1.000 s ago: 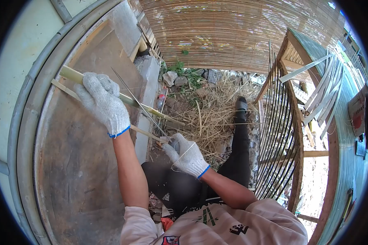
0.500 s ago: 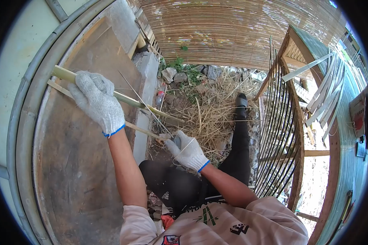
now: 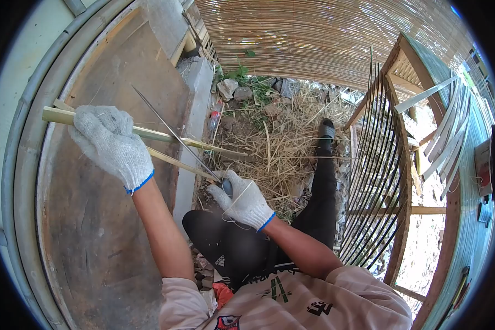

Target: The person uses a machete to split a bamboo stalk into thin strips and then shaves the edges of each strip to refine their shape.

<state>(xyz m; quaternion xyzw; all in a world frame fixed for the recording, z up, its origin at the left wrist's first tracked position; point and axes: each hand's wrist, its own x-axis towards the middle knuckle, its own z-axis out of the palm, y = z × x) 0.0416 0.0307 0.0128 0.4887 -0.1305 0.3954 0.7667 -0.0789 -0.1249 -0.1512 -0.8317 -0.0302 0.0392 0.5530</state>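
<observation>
My left hand [image 3: 113, 144], in a white knit glove with a blue cuff, is wrapped round a green bamboo strip [image 3: 165, 136] near its left end. A second, paler strip [image 3: 173, 160] runs below it toward my other glove. My right hand [image 3: 241, 201], gloved the same way, is closed round the grey handle of a long thin knife [image 3: 168, 125]. The blade points up and left, crossing the green strip. A thin fibre loops over the right glove. The lower strip's right end lies by the handle and right fingers.
A brown board [image 3: 110, 220] stands at the left beside a concrete ledge [image 3: 195, 115]. Straw shavings [image 3: 280, 143] cover the ground ahead. At the right are a wooden frame with dark slats [image 3: 368, 181] and a bundle of pale strips [image 3: 451, 132]. My legs extend below the hands.
My left hand has moved left and slightly down with the green strip. My right hand has shifted slightly left, and the blade now reaches farther left.
</observation>
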